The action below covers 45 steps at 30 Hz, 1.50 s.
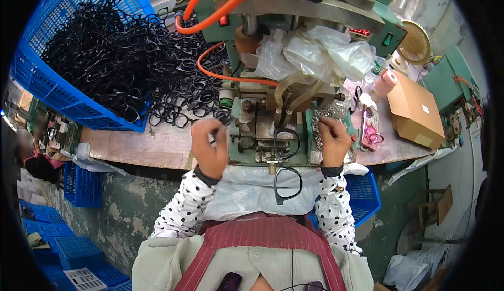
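Observation:
A black eyeglass frame point(300, 182) stands lengthwise in the machine's fixture point(265, 128), one rim inside and the other jutting out toward me. My left hand point(207, 149), slightly blurred, is raised left of the fixture, its fingers curled together; what they hold, if anything, is hidden. On the right, my right hand point(335, 146) pinches thumb and fingers together over a pile of small shiny metal parts point(338, 113). Whatever sits between those fingertips is too small to make out. Neither hand touches the eyeglass frame.
A blue crate point(79, 99) spills a heap of black eyeglass frames point(105, 54) onto the table point(131, 146). Orange hoses point(210, 71) and plastic bags point(320, 52) hang about the green press. Right stand a pink bottle point(386, 81), a phone point(369, 125) and a cardboard box point(415, 110).

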{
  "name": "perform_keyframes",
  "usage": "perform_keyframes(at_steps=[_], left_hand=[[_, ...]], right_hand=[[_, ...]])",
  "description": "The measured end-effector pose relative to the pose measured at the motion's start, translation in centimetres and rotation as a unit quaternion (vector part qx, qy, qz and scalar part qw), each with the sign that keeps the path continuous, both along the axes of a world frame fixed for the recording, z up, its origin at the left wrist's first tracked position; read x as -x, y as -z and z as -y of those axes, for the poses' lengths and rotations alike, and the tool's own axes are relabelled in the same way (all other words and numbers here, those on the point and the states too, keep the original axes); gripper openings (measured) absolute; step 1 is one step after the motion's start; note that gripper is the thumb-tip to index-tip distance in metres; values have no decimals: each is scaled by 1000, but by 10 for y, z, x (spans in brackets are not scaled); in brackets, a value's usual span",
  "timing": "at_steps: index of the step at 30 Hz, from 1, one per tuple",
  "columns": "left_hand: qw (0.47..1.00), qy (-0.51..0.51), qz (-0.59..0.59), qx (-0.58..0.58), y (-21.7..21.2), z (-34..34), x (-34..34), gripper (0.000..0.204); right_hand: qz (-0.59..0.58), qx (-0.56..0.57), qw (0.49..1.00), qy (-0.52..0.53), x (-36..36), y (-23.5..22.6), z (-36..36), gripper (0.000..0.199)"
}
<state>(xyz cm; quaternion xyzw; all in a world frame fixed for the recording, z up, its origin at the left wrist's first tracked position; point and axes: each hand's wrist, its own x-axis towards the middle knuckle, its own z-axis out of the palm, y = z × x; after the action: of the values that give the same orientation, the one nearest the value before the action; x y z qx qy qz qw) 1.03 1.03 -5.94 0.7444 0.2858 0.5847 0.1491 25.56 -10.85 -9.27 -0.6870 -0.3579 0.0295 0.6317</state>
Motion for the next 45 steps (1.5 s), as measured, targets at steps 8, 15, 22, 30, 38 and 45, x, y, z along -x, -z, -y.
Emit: perform_keyframes(at_steps=[8,15,22,30,38,45], left_hand=[[930,257,-150,-214,-25,43,-31,41],[900,321,-158,-249,-14,38,-30,41],[876,373,-145,-269,-34,39,-26,36],[868,422,-168,-199,-14,22,-42,41],[869,421,-157,-205,-4,23,-43,43],[909,310,-158,-231,-17,29,-21,38]], right_hand=[[-38,8,988,-148,54,-62,-3,24],[-123,17,982,-144,60,-63,-21,54],[-196,-58,965,-164,64,-56,-29,61],[59,193,976,85,-79,41,25,30],[268,291,915,74,-59,46,60,15],[75,123,986,80,-59,50,42,9]])
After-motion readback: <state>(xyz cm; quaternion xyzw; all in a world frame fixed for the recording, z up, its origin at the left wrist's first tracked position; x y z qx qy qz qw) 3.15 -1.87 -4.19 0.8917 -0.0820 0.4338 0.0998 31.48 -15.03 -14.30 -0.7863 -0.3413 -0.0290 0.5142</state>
